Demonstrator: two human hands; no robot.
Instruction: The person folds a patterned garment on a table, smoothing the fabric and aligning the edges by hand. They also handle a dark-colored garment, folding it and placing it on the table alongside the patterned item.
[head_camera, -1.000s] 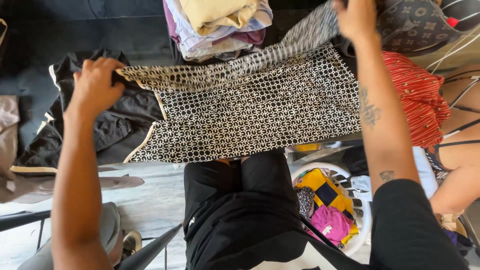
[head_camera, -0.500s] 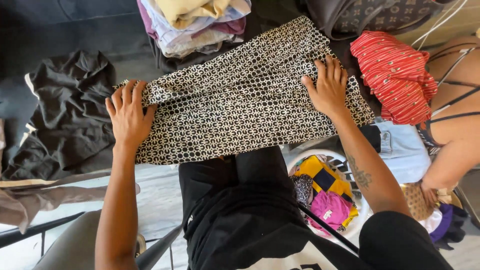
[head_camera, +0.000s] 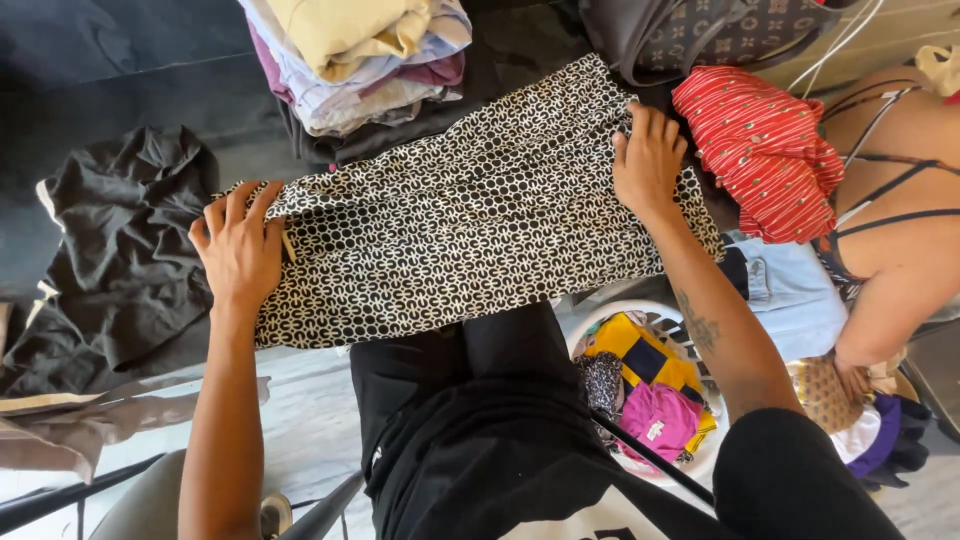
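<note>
- While both palms lie flat, left hand (head_camera: 238, 245) presses black-and-white patterned cloth (head_camera: 470, 215), fingers spread, at its left edge.
- Right hand (head_camera: 648, 160) open flat on its right edge, near red striped garment (head_camera: 765, 150).

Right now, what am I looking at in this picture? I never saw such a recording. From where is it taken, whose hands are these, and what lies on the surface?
The picture comes from a camera worn on a person's head, looking down at their own arms and lap. No machine is here, only two bare hands. The left hand and the right hand lie flat, fingers spread, on a black-and-white patterned garment spread over a dark surface. Neither hand grips anything. Beyond it lies a stack of folded clothes, to the left a crumpled black garment, to the right a red striped cloth. A white basket with colourful clothes stands below. Another person's arm shows at the right edge.
</note>
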